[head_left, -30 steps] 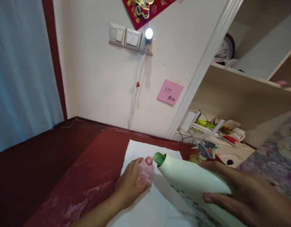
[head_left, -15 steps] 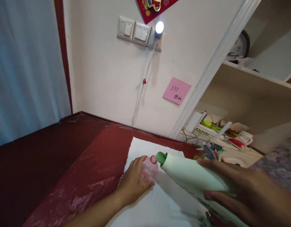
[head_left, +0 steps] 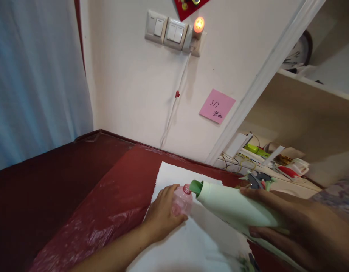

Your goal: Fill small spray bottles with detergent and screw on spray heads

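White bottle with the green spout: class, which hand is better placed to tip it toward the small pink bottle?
Right, likely: the right hand grips the white bottle, its green spout beside the mouth of the pink bottle; the left hand steadies that bottle.

There were two hands, left hand (head_left: 163, 213) and right hand (head_left: 301, 226); two bottles, a small pink bottle (head_left: 182, 200) and a large white bottle (head_left: 231, 206); one sticky note (head_left: 217, 106); two switch plates (head_left: 156, 27) (head_left: 175, 33); one night light (head_left: 199, 24); one white sheet (head_left: 177, 177).

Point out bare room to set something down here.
Free: red plastic cover left of the left hand, toward the curtain; white sheet behind the pink bottle. Crowded: around the white bottle in the right hand; the cluttered shelf.
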`<state>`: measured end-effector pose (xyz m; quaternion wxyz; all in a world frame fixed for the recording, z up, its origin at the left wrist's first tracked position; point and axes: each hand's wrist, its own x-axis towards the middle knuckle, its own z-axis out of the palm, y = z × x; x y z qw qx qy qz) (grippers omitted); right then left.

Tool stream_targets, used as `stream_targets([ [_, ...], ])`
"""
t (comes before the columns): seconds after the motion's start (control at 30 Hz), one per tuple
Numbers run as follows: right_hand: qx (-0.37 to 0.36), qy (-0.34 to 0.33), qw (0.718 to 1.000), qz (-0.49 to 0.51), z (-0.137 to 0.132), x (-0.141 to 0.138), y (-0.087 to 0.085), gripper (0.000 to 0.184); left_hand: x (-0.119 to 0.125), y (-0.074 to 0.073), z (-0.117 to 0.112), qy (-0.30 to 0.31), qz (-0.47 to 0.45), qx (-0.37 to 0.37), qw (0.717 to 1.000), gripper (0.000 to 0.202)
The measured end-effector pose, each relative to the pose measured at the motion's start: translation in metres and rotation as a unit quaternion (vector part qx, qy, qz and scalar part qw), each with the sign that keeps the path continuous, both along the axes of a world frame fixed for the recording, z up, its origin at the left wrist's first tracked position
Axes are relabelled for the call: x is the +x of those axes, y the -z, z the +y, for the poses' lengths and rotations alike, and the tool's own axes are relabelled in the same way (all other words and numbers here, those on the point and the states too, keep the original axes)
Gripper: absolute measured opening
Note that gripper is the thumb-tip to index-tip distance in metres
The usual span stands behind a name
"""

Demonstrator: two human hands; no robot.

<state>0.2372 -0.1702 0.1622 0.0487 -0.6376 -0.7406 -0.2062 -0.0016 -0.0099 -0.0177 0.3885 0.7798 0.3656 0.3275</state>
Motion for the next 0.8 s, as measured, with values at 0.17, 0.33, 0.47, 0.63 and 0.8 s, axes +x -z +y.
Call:
stream_targets([
  [0.17,-0.007,-0.001,1.000,-0.013,0.000,-0.007,-0.008,0.047,-0.001,-0.001,0.000,0.006,0.013,-0.005,1.000,0.078],
  [0.33,-0.025,0.020,0.997,-0.065,-0.001,-0.016,-0.014,0.040,-0.002,-0.002,0.000,0.010,0.022,-0.005,1.000,0.080],
  [0.47,-0.032,0.028,0.994,-0.096,-0.002,-0.021,-0.016,0.039,-0.002,-0.002,0.000,0.010,0.024,-0.006,1.000,0.080],
  [0.63,-0.048,0.029,0.996,-0.075,-0.001,-0.021,-0.016,0.037,-0.002,-0.003,0.000,0.010,0.024,-0.010,1.000,0.080],
  [0.8,-0.040,0.032,0.995,-0.082,-0.001,-0.019,-0.016,0.036,-0.002,-0.004,0.001,0.013,0.024,-0.011,1.000,0.080],
])
